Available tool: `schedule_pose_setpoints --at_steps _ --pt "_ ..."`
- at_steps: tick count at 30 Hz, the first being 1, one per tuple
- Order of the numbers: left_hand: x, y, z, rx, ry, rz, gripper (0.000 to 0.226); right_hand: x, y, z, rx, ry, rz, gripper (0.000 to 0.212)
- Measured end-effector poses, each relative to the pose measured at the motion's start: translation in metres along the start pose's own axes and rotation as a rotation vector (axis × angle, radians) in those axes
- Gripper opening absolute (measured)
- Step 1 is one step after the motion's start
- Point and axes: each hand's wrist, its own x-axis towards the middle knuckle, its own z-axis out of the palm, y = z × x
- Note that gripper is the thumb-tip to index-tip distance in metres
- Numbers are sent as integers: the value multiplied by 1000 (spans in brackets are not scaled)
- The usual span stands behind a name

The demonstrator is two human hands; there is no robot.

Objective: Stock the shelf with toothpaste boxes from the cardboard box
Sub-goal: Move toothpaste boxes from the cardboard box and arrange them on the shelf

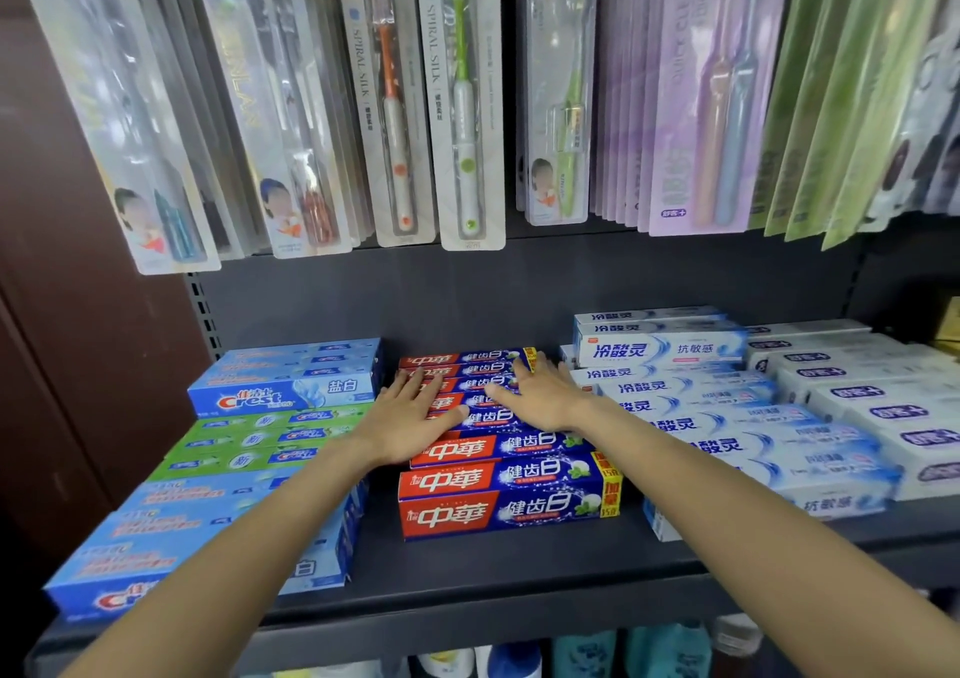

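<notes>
A row of red-and-blue toothpaste boxes (506, 513) lies flat down the middle of the dark shelf (467, 578), running from the back panel toward the front. My left hand (410, 417) lies flat with straight fingers on the left part of the boxes in the back half of the row. My right hand (540, 396) presses flat on the same boxes further right, fingers spread toward the back. Neither hand holds a box. The cardboard box is out of view.
Blue and green Crest boxes (283, 391) fill the left of the shelf. White-and-blue boxes (670, 350) and pale boxes (883, 407) fill the right. Packaged toothbrushes (462, 105) hang above. Bottles (587, 654) stand on the shelf below. A bare strip runs in front of the red-and-blue row.
</notes>
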Motion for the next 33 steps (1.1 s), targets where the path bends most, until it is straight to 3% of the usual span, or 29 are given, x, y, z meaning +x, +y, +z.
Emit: schedule_pose_setpoints --at_steps 4,7,11,13,20,29,33 --pt "-17 4 -13 109 185 75 71 -35 19 -22 -8 167 -132 67" --pt "-47 4 -21 -23 293 167 85 -84 52 -30 -13 276 -154 57" --pt "-84 5 -6 -98 114 196 123 -130 63 -13 36 220 -174 58" --pt "-85 7 0 -80 27 174 131 -134 50 -4 30 169 -184 64" --pt "-73 20 3 87 -69 129 124 -127 8 22 -115 127 -49 72" --pt "-68 7 13 116 -42 152 111 -112 -6 32 62 145 -74 80" --pt "-64 1 11 81 -24 184 122 -107 0 29 153 131 -129 75"
